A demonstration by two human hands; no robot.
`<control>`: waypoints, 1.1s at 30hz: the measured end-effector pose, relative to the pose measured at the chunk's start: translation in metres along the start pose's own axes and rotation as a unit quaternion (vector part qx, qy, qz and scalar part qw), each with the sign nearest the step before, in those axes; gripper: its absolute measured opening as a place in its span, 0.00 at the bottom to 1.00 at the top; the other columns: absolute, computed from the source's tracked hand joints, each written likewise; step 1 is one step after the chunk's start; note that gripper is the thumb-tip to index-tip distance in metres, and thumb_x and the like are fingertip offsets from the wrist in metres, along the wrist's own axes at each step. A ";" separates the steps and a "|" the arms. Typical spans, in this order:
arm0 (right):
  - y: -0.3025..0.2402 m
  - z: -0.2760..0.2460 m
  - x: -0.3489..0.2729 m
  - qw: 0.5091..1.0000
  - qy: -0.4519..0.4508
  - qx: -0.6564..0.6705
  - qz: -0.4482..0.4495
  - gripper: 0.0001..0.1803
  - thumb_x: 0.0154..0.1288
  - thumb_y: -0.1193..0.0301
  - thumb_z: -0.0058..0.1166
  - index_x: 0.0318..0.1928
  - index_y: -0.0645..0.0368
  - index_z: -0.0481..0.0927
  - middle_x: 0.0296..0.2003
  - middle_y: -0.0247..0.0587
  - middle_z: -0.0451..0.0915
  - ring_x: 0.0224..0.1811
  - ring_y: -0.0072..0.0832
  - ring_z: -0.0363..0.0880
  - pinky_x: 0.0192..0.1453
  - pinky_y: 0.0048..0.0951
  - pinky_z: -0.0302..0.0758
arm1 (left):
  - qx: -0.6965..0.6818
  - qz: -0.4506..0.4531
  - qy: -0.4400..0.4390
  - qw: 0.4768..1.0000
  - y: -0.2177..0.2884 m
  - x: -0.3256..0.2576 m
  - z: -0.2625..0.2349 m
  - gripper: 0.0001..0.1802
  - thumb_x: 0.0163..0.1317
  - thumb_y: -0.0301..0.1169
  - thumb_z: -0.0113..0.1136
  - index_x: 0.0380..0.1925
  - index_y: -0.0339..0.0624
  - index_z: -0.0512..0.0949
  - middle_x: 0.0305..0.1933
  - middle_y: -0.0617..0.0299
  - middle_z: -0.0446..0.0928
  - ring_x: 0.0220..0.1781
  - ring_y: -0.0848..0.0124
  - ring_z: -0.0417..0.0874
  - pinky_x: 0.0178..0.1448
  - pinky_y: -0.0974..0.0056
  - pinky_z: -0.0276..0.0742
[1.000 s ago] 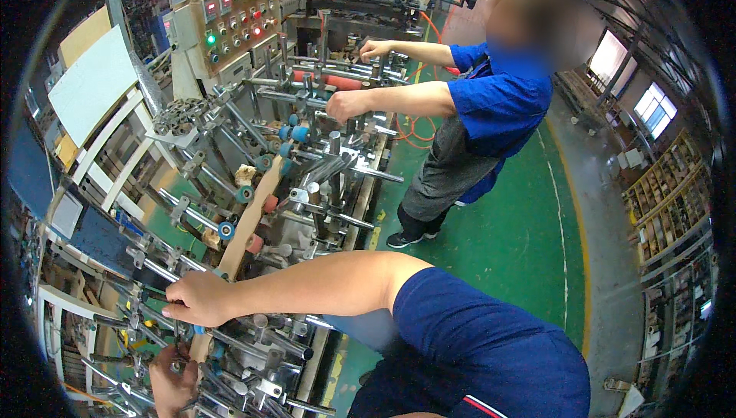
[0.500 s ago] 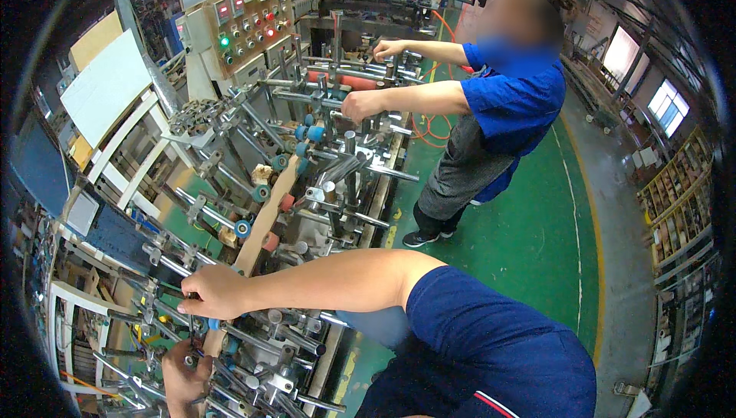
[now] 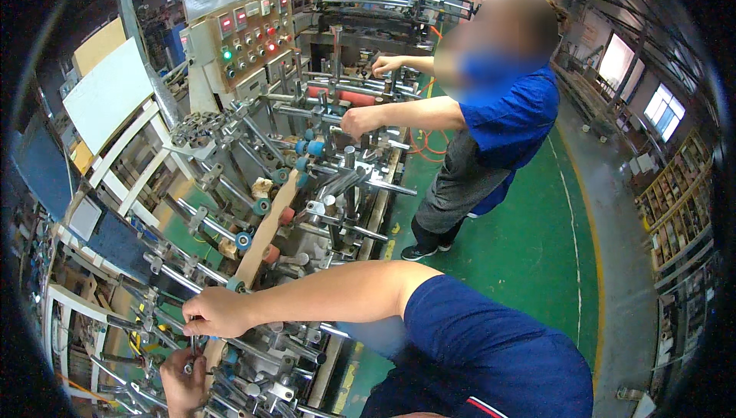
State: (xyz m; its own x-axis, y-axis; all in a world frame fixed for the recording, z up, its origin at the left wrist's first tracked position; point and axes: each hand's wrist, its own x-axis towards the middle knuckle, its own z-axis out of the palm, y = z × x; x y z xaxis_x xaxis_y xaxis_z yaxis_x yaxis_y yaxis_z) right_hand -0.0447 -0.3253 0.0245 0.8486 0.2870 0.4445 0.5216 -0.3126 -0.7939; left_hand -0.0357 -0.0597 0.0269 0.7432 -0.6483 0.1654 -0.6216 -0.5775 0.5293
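Observation:
At the lower left, both hands are at a machine bed full of steel rods and clamps. My right hand (image 3: pixel 218 312) reaches across from the right, its fingers closed round the top of a thin upright metal rod (image 3: pixel 195 343). Just below it, my left hand (image 3: pixel 182 381) is curled, thumb and fingers bent around a small metal part with a round end that I cannot make out fully. A long wood-coloured strip (image 3: pixel 264 236) runs along the machine between blue rollers (image 3: pixel 243 240) and red rollers (image 3: pixel 271 253). It passes beneath my right wrist.
Across the machine's far part, a co-worker in a blue shirt (image 3: pixel 510 123) has both hands among the rods. A control panel (image 3: pixel 249 35) with lit buttons stands behind. White boards (image 3: pixel 107 96) lean at the left. Green floor (image 3: pixel 521 265) lies to the right, with shelves (image 3: pixel 682 203) beyond.
My right hand has shifted slightly down in the picture, and the whole view has moved a little. The strip's far end appears slightly lower. Both hands keep their closed shape.

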 end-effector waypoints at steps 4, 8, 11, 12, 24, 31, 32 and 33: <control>0.002 0.007 0.008 1.000 -0.004 0.024 -0.019 0.15 0.66 0.58 0.66 0.35 0.58 0.83 0.22 0.50 0.80 0.25 0.45 0.81 0.33 0.42 0.74 | 0.027 0.077 0.066 0.995 -0.001 -0.005 0.000 0.08 0.61 0.27 0.66 0.38 0.34 0.83 0.33 0.45 0.83 0.33 0.50 0.85 0.39 0.53 0.79; 0.014 0.011 0.012 0.999 -0.025 0.029 -0.026 0.14 0.66 0.61 0.68 0.39 0.60 0.85 0.34 0.48 0.86 0.33 0.32 0.84 0.40 0.36 0.79 | 0.049 0.059 0.035 0.996 0.005 0.002 -0.007 0.09 0.61 0.31 0.70 0.34 0.36 0.82 0.29 0.46 0.81 0.31 0.46 0.84 0.37 0.50 0.79; -0.001 0.011 0.009 0.992 -0.060 0.088 0.066 0.10 0.67 0.66 0.69 0.41 0.59 0.86 0.34 0.38 0.87 0.34 0.19 0.82 0.40 0.28 0.79 | 0.060 0.080 0.084 0.991 0.002 -0.004 -0.016 0.10 0.60 0.32 0.73 0.33 0.38 0.83 0.30 0.50 0.81 0.32 0.49 0.83 0.37 0.51 0.78; -0.007 0.018 0.011 0.993 -0.059 0.084 0.063 0.10 0.68 0.68 0.69 0.41 0.61 0.86 0.34 0.35 0.87 0.35 0.18 0.83 0.41 0.26 0.80 | 0.063 0.079 0.099 0.990 0.001 -0.012 -0.022 0.10 0.59 0.31 0.74 0.33 0.38 0.83 0.30 0.50 0.82 0.32 0.50 0.84 0.37 0.52 0.78; 0.015 0.002 0.009 0.999 -0.003 0.044 0.014 0.10 0.66 0.73 0.61 0.46 0.62 0.84 0.41 0.48 0.86 0.41 0.34 0.85 0.48 0.37 0.80 | -0.024 -0.037 0.200 0.979 0.005 -0.004 -0.008 0.04 0.69 0.24 0.61 0.36 0.34 0.80 0.33 0.52 0.81 0.35 0.56 0.81 0.45 0.59 0.76; -0.005 -0.012 0.011 0.993 0.010 0.090 0.073 0.11 0.69 0.74 0.61 0.50 0.59 0.86 0.41 0.39 0.87 0.37 0.20 0.83 0.44 0.28 0.81 | 0.042 -0.037 0.170 0.984 0.007 -0.004 -0.019 0.07 0.64 0.25 0.66 0.40 0.36 0.84 0.37 0.50 0.83 0.39 0.54 0.85 0.45 0.57 0.79; 0.005 -0.010 0.007 0.988 0.014 0.131 0.078 0.11 0.71 0.76 0.60 0.51 0.59 0.86 0.42 0.36 0.87 0.38 0.18 0.83 0.45 0.26 0.82 | 0.062 -0.020 0.158 0.985 0.020 0.005 -0.018 0.07 0.64 0.26 0.68 0.40 0.36 0.85 0.37 0.50 0.84 0.39 0.55 0.86 0.45 0.56 0.80; -0.003 -0.010 0.008 0.979 -0.003 0.178 0.103 0.11 0.73 0.78 0.57 0.53 0.61 0.84 0.43 0.35 0.86 0.39 0.19 0.84 0.46 0.25 0.83 | 0.081 0.023 0.157 0.984 0.009 0.001 -0.022 0.07 0.63 0.27 0.69 0.40 0.36 0.85 0.36 0.51 0.84 0.38 0.55 0.86 0.45 0.55 0.80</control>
State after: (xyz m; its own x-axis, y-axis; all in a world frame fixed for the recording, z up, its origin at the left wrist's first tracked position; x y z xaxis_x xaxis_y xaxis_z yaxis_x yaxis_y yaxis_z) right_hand -0.0389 -0.3308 0.0345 0.9314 0.2566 0.2583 0.2748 -0.0298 -0.9611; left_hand -0.0353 -0.0550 0.0505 0.7375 -0.5052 0.4482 -0.6687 -0.6387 0.3806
